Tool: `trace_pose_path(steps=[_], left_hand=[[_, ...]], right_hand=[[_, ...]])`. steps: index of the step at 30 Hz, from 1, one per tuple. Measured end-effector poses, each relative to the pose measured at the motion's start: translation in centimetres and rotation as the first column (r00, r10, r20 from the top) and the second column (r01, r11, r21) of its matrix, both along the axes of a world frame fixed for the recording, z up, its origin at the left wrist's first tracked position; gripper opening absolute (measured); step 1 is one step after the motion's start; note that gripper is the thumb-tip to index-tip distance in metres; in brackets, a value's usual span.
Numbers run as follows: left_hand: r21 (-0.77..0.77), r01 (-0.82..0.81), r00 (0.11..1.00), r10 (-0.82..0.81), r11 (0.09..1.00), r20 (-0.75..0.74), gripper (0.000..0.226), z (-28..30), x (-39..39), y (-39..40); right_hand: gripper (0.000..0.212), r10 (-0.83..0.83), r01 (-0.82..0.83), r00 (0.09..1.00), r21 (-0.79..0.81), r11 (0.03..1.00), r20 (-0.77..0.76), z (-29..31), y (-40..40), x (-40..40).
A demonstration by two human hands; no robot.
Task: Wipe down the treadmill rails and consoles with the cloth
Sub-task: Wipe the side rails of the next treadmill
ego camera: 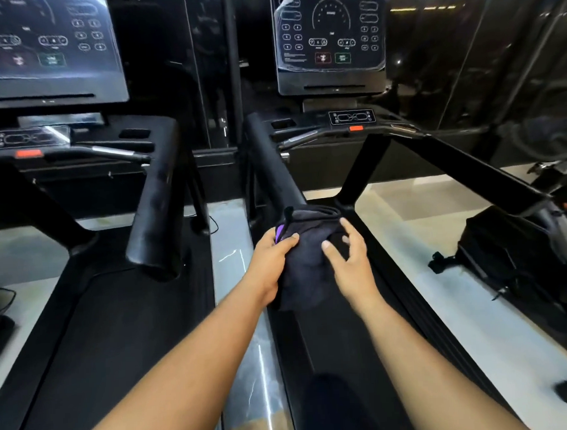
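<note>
The near end of the treadmill rail (pixel 274 170) is hidden under the dark cloth (pixel 304 262) draped over it. The left hand (pixel 272 263) pinches the cloth's edge; the right hand (pixel 349 260) rests on it, fingers loosely spread. The left console (pixel 45 46) is cut off and blurred.

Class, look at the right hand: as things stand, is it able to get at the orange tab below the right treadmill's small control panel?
Probably yes. The right hand rests on the dark cloth draped over the rail; nothing stands between it and the orange tab, though that is a long reach forward.
</note>
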State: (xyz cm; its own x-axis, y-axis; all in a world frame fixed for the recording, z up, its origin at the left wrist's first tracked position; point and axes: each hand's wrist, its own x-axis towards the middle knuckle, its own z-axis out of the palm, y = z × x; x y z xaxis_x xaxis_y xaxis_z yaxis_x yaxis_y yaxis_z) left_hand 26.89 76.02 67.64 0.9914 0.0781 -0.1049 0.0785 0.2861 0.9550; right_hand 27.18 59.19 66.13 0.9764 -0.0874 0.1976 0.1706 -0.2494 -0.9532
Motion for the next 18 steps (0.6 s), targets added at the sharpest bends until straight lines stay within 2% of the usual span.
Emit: trace_pose_path(steps=[1, 3, 4, 6, 8, 12, 15, 17, 18], left_hand=[[-0.032, 0.021, 1.0, -0.02, 0.999, 0.007, 0.027, -0.2, -0.5, 0.3], [-0.088, 0.037, 0.999, -0.037, 0.995, 0.011, 0.028, -0.4, -1.5, 0.8], [-0.103, 0.036, 0.999, -0.035, 0.994, 0.011, 0.028, -0.7, -1.6, 1.0], [-0.077, -0.001, 1.0, 0.001, 0.997, 0.002, 0.026, -1.1, -1.7, 1.3], [0.055, -0.101, 0.995, 0.1, 0.993, 0.021, 0.024, -1.5, -0.6, 1.9], [0.339, -0.215, 0.976, 0.186, 0.916, 0.115, 0.02, -1.8, 2.7, 2.6], [0.446, -0.227, 0.973, 0.189, 0.866, 0.13, 0.02, -1.6, 6.1, 3.5], [0.507, -0.197, 0.98, 0.181, 0.839, 0.082, 0.023, -2.0, 8.6, 4.5], [0.539, -0.166, 0.985, 0.167, 0.826, 0.048, 0.027, -2.3, 9.8, 4.9]], right_hand=[[0.068, -0.002, 0.008, 0.996, 0.064, 0.998, -0.094, 0.2, 0.3, -0.2], [0.074, 0.095, -0.048, 0.971, 0.209, 0.977, -0.222, 0.3, 1.0, -0.2], [0.072, 0.132, -0.081, 0.965, 0.218, 0.973, -0.228, 0.3, 1.3, 0.0], [0.051, 0.125, -0.099, 0.975, 0.144, 0.985, -0.185, 0.6, 1.6, 0.2], [0.036, 0.073, -0.058, 0.988, 0.108, 0.992, -0.138, 1.2, 1.8, 0.8], [0.039, -0.032, 0.03, 0.999, -0.139, 0.99, -0.016, 3.5, 2.7, 3.8], [0.04, -0.059, 0.083, 0.994, -0.295, 0.952, 0.089, 5.1, 3.8, 7.3], [0.045, -0.047, 0.106, 0.988, -0.425, 0.899, 0.145, 5.5, 4.8, 9.7], [0.052, -0.061, 0.141, 0.985, -0.542, 0.828, 0.162, 5.3, 5.3, 10.4]])
